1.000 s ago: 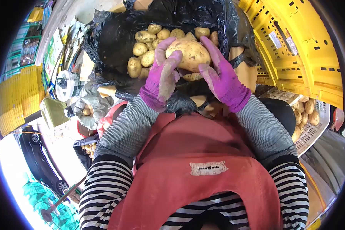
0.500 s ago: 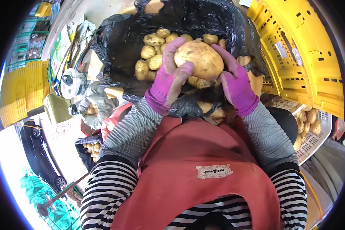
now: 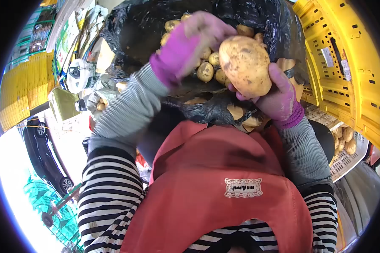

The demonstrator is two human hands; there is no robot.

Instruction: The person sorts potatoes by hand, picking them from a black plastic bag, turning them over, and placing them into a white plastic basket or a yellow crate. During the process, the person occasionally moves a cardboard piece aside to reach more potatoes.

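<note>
A large, pale potato (image 3: pixel 245 67) with brown specks rests in my right hand (image 3: pixel 278 99), whose purple-gloved fingers cup its lower right side. My left hand (image 3: pixel 200 36), also in a purple glove, is smeared by motion just left of the potato's top, its fingers toward it. Beneath both hands lies a box lined with a black plastic bag (image 3: pixel 133 46). Smaller potatoes (image 3: pixel 205 71) are piled inside, partly covered by my left hand and the big potato.
Yellow plastic crates (image 3: pixel 346 63) stand on the right. Below them a white basket (image 3: pixel 346 162) holds more potatoes. Folded yellow crates (image 3: pixel 25 88), a white round container (image 3: pixel 78 76) and a dark car (image 3: pixel 44 152) are on the left. A red apron (image 3: pixel 215 194) covers my lap.
Both hands held the large potato before. My left hand has come off it and moved up and left; my right hand now holds the potato alone, turned more upright and further right.
</note>
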